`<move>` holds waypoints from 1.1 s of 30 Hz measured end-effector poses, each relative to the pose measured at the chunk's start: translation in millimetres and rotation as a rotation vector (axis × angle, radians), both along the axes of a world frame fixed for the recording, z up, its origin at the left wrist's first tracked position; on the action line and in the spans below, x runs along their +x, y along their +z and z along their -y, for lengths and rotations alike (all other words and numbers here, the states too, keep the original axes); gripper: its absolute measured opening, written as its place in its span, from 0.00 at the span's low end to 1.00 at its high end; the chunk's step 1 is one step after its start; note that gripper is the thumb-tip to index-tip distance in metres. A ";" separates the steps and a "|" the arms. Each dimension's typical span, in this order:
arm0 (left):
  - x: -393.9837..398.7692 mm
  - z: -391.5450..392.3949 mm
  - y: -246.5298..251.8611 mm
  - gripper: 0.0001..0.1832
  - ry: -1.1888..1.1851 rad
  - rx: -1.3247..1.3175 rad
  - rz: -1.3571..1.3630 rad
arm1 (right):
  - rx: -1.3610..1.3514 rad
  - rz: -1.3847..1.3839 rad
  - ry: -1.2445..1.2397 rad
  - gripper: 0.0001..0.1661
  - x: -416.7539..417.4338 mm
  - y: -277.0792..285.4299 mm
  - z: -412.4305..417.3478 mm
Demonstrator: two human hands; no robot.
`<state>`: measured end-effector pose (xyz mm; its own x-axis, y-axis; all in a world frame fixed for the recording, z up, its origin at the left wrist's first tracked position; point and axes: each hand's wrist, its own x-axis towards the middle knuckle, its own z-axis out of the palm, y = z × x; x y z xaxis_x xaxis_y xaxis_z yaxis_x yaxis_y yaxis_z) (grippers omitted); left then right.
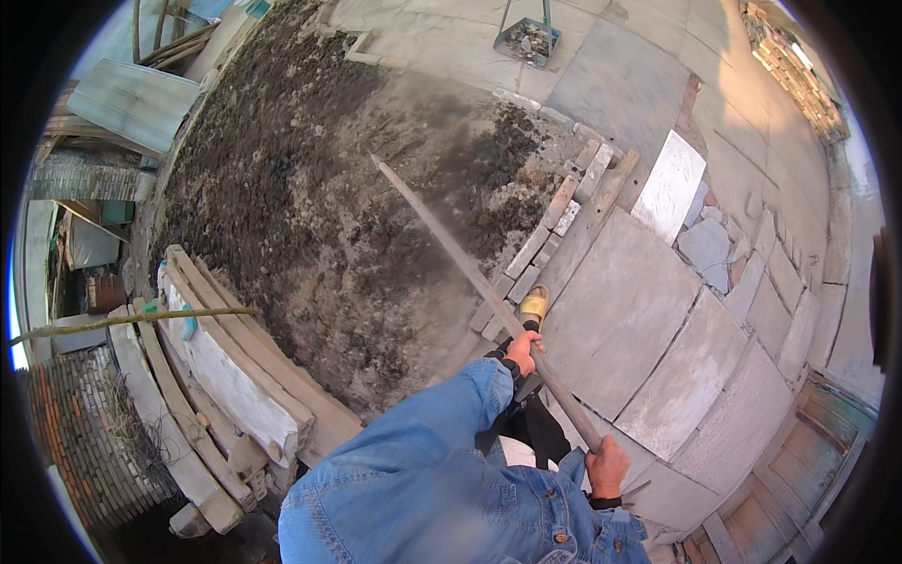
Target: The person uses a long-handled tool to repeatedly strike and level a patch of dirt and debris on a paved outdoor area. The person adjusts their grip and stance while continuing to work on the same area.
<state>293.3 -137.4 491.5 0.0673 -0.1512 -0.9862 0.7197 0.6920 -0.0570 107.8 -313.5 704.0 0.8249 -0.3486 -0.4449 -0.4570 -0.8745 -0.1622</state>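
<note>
My left hand (523, 352) is closed around the middle of a long wooden pole (451, 247). My right hand (607, 467) grips the same pole near its rear end, close to my body. The pole slants away to the upper left over a bed of dark, clumpy soil (261, 183). Its far end is thin and blurred among dust and dirt, so I cannot tell what tool head it bears. Below the left hand, a foot in a yellow slipper (535, 302) stands at the brick edging (533, 250) of the bed.
Large concrete paving slabs (620, 310) spread to the right, with a white board (669, 185) lying on them. A long-handled metal dustpan (527, 42) of debris stands at the back. On the left are stacked beams (232, 352), a thin stick (134, 319) and piled tiles (91, 416). Bricks (796, 77) are stacked far right.
</note>
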 end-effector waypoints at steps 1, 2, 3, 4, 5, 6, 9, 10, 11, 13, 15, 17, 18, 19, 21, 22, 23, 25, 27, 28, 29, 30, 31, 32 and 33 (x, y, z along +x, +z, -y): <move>9.4 12.9 5.7 0.07 0.007 0.033 0.002 | -0.011 -0.005 0.026 0.12 8.0 -2.9 13.6; 17.6 25.1 12.2 0.07 0.015 0.067 0.004 | -0.020 -0.009 0.053 0.13 11.4 -7.3 27.6; 16.1 31.0 15.9 0.06 0.025 0.109 -0.010 | -0.021 -0.028 0.083 0.15 17.1 -1.2 34.0; 24.6 37.1 16.0 0.11 -0.010 0.095 0.010 | -0.017 -0.073 0.058 0.14 28.7 3.1 42.1; 33.8 45.8 15.9 0.09 -0.012 0.079 0.036 | -0.028 -0.105 0.060 0.13 35.0 9.3 52.9; 40.6 55.4 22.6 0.07 -0.075 0.146 0.031 | -0.035 -0.123 0.055 0.13 43.6 9.6 63.1; 41.8 85.6 18.2 0.06 -0.062 0.134 0.036 | -0.021 -0.141 0.066 0.10 73.0 30.7 91.3; 44.3 99.0 23.3 0.06 -0.048 0.089 0.034 | -0.027 -0.140 0.066 0.10 77.3 37.7 104.0; 45.9 112.8 28.7 0.05 -0.033 0.045 0.031 | -0.033 -0.138 0.067 0.10 80.3 43.8 117.5; 57.7 139.9 47.8 0.05 -0.026 0.034 0.041 | -0.075 -0.149 0.109 0.11 91.5 53.3 147.7; 67.9 162.5 57.7 0.05 0.001 -0.042 0.036 | -0.097 -0.144 0.151 0.12 106.7 65.0 173.0; 77.4 182.3 61.9 0.09 0.059 -0.037 0.037 | -0.102 -0.119 0.185 0.12 122.8 70.3 191.7; 83.2 188.6 61.6 0.08 0.051 -0.016 0.042 | -0.102 -0.128 0.205 0.11 132.6 70.2 200.7; 88.4 195.6 61.3 0.08 0.042 0.005 0.047 | -0.102 -0.138 0.225 0.11 140.9 70.4 210.2; 99.8 215.1 59.0 0.08 0.065 0.089 0.029 | -0.103 -0.136 0.239 0.11 147.7 64.9 230.0; 104.2 226.5 57.8 0.08 0.075 0.132 0.019 | -0.102 -0.134 0.244 0.11 150.5 63.3 242.6; 106.3 239.7 57.7 0.08 0.088 0.114 0.025 | -0.110 -0.130 0.241 0.11 154.1 63.6 258.1; 114.0 264.3 75.9 0.07 0.093 0.077 0.034 | -0.125 -0.127 0.216 0.11 159.0 67.8 285.4; 112.8 297.6 83.3 0.07 0.121 0.062 -0.002 | -0.115 -0.123 0.243 0.12 164.2 81.1 321.1; 114.6 316.4 84.3 0.08 0.113 0.071 -0.009 | -0.117 -0.115 0.246 0.12 169.4 84.3 338.2; 118.3 332.3 83.5 0.08 0.106 0.080 -0.017 | -0.120 -0.117 0.247 0.12 176.7 83.6 351.0; 120.0 344.0 79.8 0.08 0.125 0.035 0.008 | -0.126 -0.128 0.245 0.12 181.9 84.1 362.7; 121.6 345.9 83.1 0.08 0.153 0.001 0.023 | -0.123 -0.147 0.251 0.12 184.9 83.7 372.6; 130.3 350.4 83.8 0.09 0.084 0.078 -0.035 | -0.078 -0.090 0.304 0.11 191.7 80.0 380.2; 136.8 349.9 83.7 0.08 0.072 0.103 0.000 | -0.044 -0.114 0.304 0.11 190.7 74.6 387.4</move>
